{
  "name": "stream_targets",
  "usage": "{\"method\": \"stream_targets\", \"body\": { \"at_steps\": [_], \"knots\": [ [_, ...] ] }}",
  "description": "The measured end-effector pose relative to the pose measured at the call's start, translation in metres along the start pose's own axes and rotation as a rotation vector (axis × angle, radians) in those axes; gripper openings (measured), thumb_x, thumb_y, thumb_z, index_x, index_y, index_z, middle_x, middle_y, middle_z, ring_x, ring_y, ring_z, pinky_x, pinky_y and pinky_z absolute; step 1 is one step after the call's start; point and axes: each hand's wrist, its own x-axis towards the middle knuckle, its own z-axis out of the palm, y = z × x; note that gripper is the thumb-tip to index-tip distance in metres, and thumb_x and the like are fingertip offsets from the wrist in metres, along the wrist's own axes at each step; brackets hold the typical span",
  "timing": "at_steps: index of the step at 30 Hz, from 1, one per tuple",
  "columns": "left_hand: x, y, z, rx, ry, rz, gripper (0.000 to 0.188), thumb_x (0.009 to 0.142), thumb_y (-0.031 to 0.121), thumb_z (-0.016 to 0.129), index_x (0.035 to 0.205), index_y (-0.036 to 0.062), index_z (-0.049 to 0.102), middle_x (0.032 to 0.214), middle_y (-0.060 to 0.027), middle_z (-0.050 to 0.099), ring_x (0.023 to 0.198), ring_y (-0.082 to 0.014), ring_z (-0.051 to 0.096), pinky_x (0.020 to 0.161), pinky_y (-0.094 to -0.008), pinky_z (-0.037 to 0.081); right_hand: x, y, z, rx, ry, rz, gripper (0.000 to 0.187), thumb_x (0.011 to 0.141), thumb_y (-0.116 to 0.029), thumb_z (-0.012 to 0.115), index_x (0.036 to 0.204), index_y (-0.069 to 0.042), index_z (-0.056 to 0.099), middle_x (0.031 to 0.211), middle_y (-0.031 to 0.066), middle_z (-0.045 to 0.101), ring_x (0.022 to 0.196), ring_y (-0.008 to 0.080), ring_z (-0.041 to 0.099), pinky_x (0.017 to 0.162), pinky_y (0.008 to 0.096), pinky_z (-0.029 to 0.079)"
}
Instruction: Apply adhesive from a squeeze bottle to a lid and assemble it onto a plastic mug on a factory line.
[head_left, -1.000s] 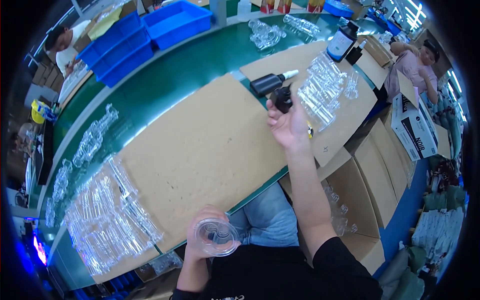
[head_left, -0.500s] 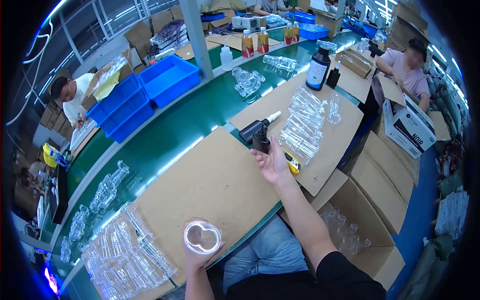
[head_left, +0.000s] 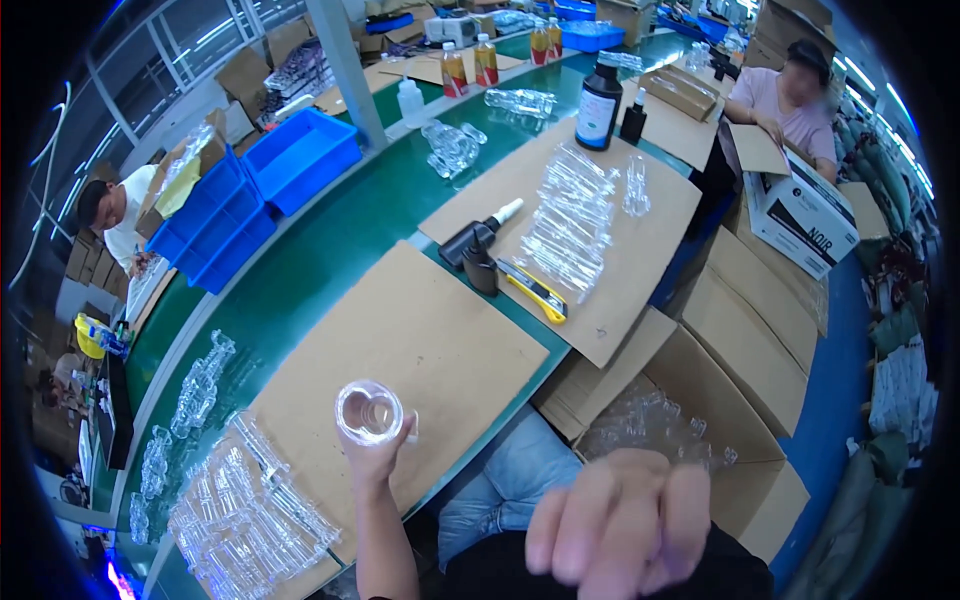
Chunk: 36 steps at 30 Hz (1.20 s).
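My left hand (head_left: 372, 458) is wrapped round a clear glass vessel (head_left: 370, 412), its round rim facing up, above the brown cardboard sheet (head_left: 400, 330). Close to the camera, my right hand (head_left: 625, 520) is lifted with its fingers bent and blurred. Its palm side is hidden, so any thing in it cannot be made out. Beyond the cardboard lie a black spray bottle with a white tip (head_left: 480, 232), a small dark bottle (head_left: 480, 268) and a yellow utility knife (head_left: 533, 290).
Rows of clear glass pieces (head_left: 245, 515) lie at lower left, more (head_left: 570, 220) on the far cardboard. A tall black bottle (head_left: 597, 108) stands behind. Blue bins (head_left: 215, 225) sit at left. An open carton (head_left: 735, 400) holds glass at right. Two people work nearby.
My right hand has left the small dark bottle's side and come up close to the camera. The glass vessel stays in my left hand; the view has shifted.
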Motion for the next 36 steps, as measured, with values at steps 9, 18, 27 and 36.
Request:
{"method": "stream_targets", "body": {
  "at_steps": [9, 18, 27, 36],
  "knots": [
    [0.017, -0.020, 0.029, 0.001, -0.076, -0.014, 0.063, 0.062, 0.005, 0.083, 0.116, 0.0052, 0.051, 0.104, -0.0089, 0.058, 0.092, -0.0206, 0.057, 0.087, -0.0319, 0.046, 0.036, 0.016, -0.007, -0.083, 0.210, 0.077, 0.012, 0.091, -0.013, 0.053, 0.101, -0.010, 0.047, 0.096, 0.0156, 0.061, 0.099, 0.0318, 0.058, 0.082, 0.0465, 0.050],
    [0.041, -0.018, 0.004, -0.032, -0.032, 0.094, 0.062, 0.059, 0.004, 0.086, 0.109, 0.0077, 0.049, 0.102, -0.0063, 0.054, 0.089, -0.0176, 0.053, 0.083, -0.0306, 0.045, 0.035, 0.023, -0.027, -0.050, 0.275, 0.195, 0.015, 0.087, -0.011, 0.054, 0.099, -0.006, 0.049, 0.098, 0.0142, 0.062, 0.095, 0.0293, 0.059, 0.084, 0.0433, 0.048],
    [0.034, -0.043, 0.013, 0.117, 0.044, 0.169, 0.072, 0.056, 0.012, 0.089, 0.112, 0.0096, 0.043, 0.106, -0.0086, 0.053, 0.084, -0.0204, 0.057, 0.077, -0.0314, 0.049, 0.245, 0.213, -0.355, -1.268, 0.130, 0.639, 0.033, 0.088, -0.017, 0.057, 0.117, -0.001, 0.053, 0.107, 0.0166, 0.063, 0.097, 0.0228, 0.060, 0.089, 0.0319, 0.048],
    [0.040, -0.055, 0.018, 0.120, 0.100, 0.279, 0.067, 0.059, 0.024, 0.089, 0.106, 0.0117, 0.043, 0.100, -0.0069, 0.046, 0.082, -0.0188, 0.053, 0.072, -0.0298, 0.050, 0.281, 0.349, -0.486, -1.975, -0.283, 1.051, 0.075, 0.078, -0.037, 0.071, 0.131, 0.008, 0.044, 0.120, 0.0236, 0.058, 0.105, 0.0323, 0.059, 0.095, 0.0366, 0.046]
  ]
}}
